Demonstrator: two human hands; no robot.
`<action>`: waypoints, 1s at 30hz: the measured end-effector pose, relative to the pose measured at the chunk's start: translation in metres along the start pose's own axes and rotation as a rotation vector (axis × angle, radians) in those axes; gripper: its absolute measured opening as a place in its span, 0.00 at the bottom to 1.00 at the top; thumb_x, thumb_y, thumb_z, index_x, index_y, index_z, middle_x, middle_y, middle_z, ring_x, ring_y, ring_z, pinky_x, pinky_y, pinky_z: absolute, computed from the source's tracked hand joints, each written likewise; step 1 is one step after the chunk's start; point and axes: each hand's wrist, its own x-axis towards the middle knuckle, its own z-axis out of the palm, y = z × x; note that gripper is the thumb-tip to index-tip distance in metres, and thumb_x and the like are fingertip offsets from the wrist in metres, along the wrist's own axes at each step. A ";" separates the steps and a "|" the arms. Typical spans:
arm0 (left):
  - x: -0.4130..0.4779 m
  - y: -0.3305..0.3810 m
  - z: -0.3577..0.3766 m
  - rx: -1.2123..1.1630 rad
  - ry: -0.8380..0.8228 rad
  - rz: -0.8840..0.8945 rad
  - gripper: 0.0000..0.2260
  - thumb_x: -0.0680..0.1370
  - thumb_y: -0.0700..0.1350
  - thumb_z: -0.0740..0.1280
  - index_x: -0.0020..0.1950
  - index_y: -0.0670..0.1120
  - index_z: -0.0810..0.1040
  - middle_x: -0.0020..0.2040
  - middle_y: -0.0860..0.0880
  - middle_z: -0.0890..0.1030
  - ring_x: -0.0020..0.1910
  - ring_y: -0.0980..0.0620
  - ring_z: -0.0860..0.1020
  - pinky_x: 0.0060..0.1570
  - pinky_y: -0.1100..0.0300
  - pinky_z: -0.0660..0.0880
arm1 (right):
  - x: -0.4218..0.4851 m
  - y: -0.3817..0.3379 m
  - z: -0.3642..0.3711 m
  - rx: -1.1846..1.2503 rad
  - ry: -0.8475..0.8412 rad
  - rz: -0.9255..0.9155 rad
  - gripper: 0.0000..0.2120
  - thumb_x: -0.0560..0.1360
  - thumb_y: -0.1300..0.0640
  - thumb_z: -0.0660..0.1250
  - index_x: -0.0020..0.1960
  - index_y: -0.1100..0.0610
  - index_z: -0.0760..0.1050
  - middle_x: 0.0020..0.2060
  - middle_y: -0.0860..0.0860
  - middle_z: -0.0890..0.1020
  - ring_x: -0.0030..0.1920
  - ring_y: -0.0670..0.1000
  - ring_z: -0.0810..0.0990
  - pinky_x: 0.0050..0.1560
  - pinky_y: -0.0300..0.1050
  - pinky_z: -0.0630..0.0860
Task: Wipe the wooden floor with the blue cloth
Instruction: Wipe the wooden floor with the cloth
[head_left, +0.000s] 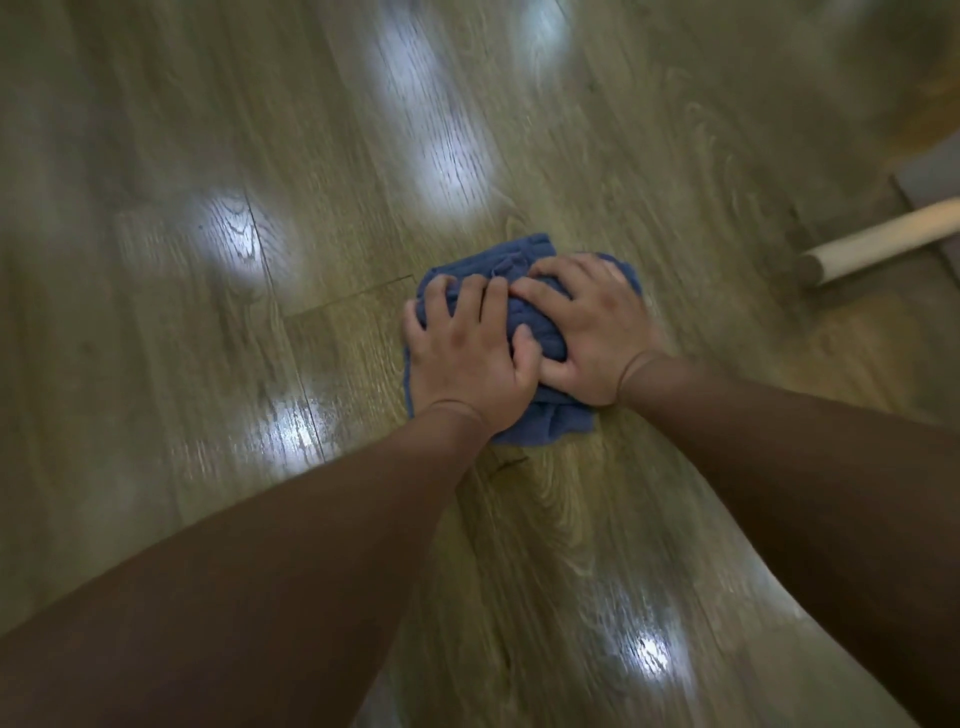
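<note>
Head view, cloth: a crumpled blue fabric cloth (524, 332) is pressed flat against the floor near the middle of the picture, bunched up under both hands.
Head view, floor: a glossy brown-green wooden plank floor (260, 156) is seen on all sides of the cloth, with bright patches of reflected light scattered over it.
Head view, left hand: the left hand (467, 348) is laid palm-down on the near-left part of the cloth, its fingers (441, 301) spread and slightly curled into the folds, so the fabric is pinned and partly gripped.
Head view, right hand: the right hand (587, 327) is laid palm-down on the right part of the cloth, touching the left hand at the thumbs, its fingers bent over a fold and the fabric held down.
Head view, surroundings: a pale cylindrical wooden handle (878, 244) lies at the right edge, well apart from the cloth.
Progress: wiping is judged to be under way. Which planks are already wiped cannot be told, as the sheen is seen all over and much of the picture is blurred. Most of the visible floor is presumed left to cover.
</note>
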 end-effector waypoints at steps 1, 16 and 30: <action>0.000 0.000 0.001 0.004 0.003 -0.002 0.29 0.76 0.58 0.47 0.72 0.46 0.69 0.69 0.47 0.72 0.72 0.39 0.63 0.70 0.38 0.59 | 0.000 0.000 0.000 -0.002 0.006 -0.005 0.28 0.74 0.39 0.58 0.67 0.54 0.76 0.61 0.56 0.77 0.61 0.60 0.75 0.65 0.58 0.67; -0.145 0.013 0.018 0.105 0.126 0.077 0.22 0.80 0.54 0.50 0.66 0.45 0.72 0.66 0.43 0.74 0.67 0.39 0.68 0.62 0.44 0.64 | -0.142 -0.071 0.019 -0.020 0.180 0.053 0.22 0.77 0.42 0.60 0.65 0.53 0.77 0.55 0.53 0.83 0.55 0.57 0.79 0.61 0.52 0.70; -0.601 0.031 0.043 -0.064 -0.044 0.000 0.24 0.70 0.56 0.64 0.61 0.47 0.82 0.59 0.47 0.81 0.64 0.42 0.72 0.57 0.36 0.74 | -0.526 -0.280 0.039 0.189 -0.126 -0.092 0.29 0.70 0.40 0.67 0.70 0.46 0.73 0.71 0.49 0.74 0.74 0.54 0.68 0.73 0.56 0.63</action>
